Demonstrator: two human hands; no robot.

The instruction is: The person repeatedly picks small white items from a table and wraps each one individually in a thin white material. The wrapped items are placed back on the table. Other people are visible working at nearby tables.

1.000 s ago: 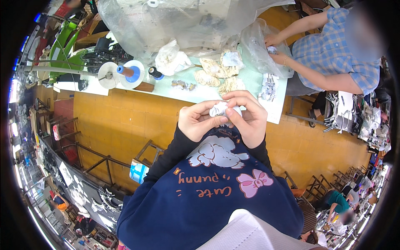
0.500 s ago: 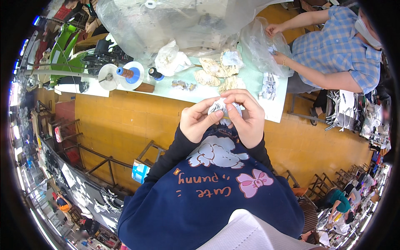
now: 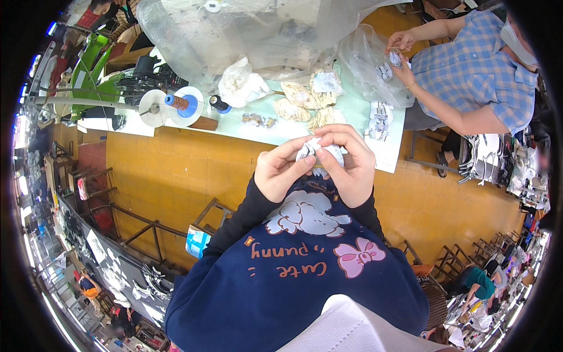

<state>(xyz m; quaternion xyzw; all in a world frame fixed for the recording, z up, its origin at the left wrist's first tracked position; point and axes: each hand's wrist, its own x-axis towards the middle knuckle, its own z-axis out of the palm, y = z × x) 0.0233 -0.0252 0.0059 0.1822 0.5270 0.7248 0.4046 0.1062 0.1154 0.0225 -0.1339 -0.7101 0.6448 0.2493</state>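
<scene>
Between both hands, in front of my chest, is a bundle of small white layered pieces (image 3: 306, 151) with dark edges. My left hand (image 3: 279, 172) closes on its left side, thumb pressed against the front. My right hand (image 3: 353, 166) pinches the other side, its fingers curled over the top. The thumbs nearly meet in the middle and cover part of the bundle. Just beyond my hands, several cream cloth bundles (image 3: 291, 110) lie on the pale green table (image 3: 246, 134). More white bundles (image 3: 380, 121) are stacked near its right edge.
At the table's left stand thread spools (image 3: 182, 104) and a dark cone (image 3: 219, 104). A white plastic bag (image 3: 241, 82) and large clear sheeting (image 3: 234, 29) cover the back. At the right, a co-worker in a checked shirt (image 3: 469, 64) holds small white pieces (image 3: 395, 59). A stool (image 3: 212, 212) stands left of me.
My hands stay closed on the bundle, shifting very slightly right, and its layers sit a little differently. The co-worker's hands have drawn back from the clear bag, and white pieces now show in them.
</scene>
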